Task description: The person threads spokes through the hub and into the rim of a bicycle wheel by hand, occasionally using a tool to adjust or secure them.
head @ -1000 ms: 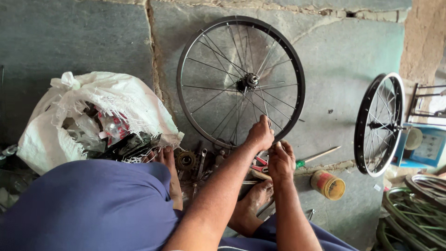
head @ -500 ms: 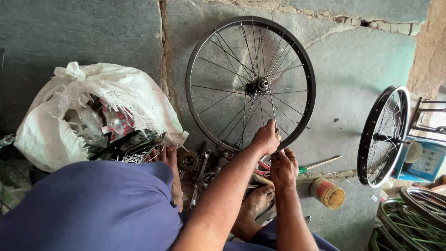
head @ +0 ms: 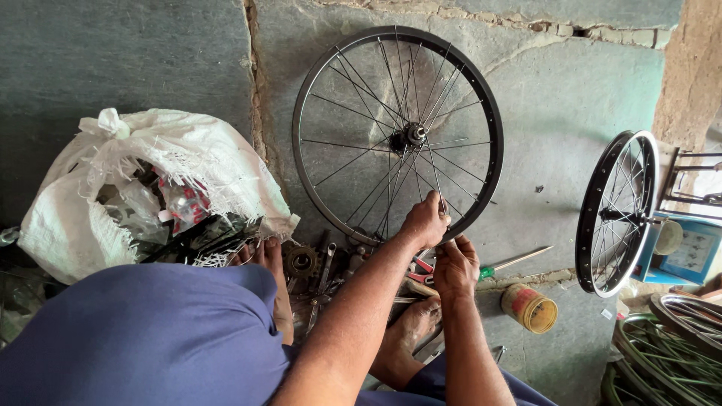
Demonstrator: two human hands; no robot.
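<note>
The bicycle wheel (head: 397, 135) stands upright on its rim on the stone floor (head: 549, 188), its flat face turned toward the person and leaning back toward the grey wall (head: 120, 60); its axle points out from the wall toward the camera, with the hub (head: 414, 135) a little right of the wheel's middle as seen and thin spokes fanning out to the black rim. The floor is made of rough grey-green slabs with a cracked joint running along the top. To the left lies a torn white sack (head: 150, 188) stuffed with parts, and at the foot of the wheel lie a sprocket (head: 302, 262), wrenches and other small tools. A green-handled screwdriver (head: 511, 263) lies to the right, with a yellow tin (head: 530, 308) near it, and farther right a second wheel (head: 618, 214) stands edge-on beside a blue box (head: 688, 256). Coiled green tyres (head: 662, 361) fill the lower right corner. The left hand (head: 425, 219) is curled closed at the wheel's lower right rim, its fingers pinching a spoke where it meets the rim. The right hand (head: 455, 265) sits just below it, fingers bent inward and touching the rim's lower edge; whether it grips a tool cannot be told. The person's bare feet (head: 410, 323) rest among the tools.
</note>
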